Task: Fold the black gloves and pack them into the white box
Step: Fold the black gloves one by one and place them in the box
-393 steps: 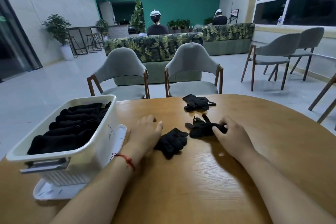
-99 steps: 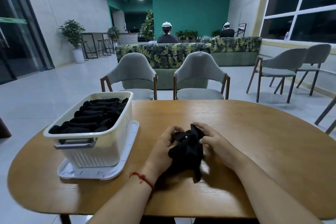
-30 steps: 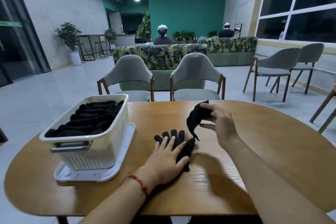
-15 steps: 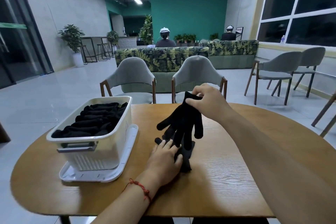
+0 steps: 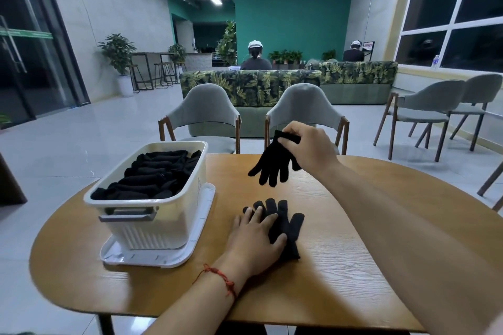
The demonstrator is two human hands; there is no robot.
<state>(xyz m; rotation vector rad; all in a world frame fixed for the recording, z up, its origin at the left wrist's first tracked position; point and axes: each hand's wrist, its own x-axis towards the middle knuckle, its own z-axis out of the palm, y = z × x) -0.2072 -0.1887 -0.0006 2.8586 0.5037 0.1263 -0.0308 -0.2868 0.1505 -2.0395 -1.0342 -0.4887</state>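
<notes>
One limp black knit glove (image 5: 273,163), pinched in the right hand's (image 5: 310,145) grip, could land crooked on the second black glove (image 5: 284,216) below.

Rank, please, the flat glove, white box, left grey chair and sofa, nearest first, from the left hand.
1. flat glove, under the left hand
2. white box, to its left
3. left grey chair, past the table
4. sofa, behind the chair

Table (image 5: 353,266): 1 glove (image 5: 285,223), tray (image 5: 152,260) w/ box (image 5: 152,226).

Red string bracelet (image 5: 218,274) (left wrist).
</notes>
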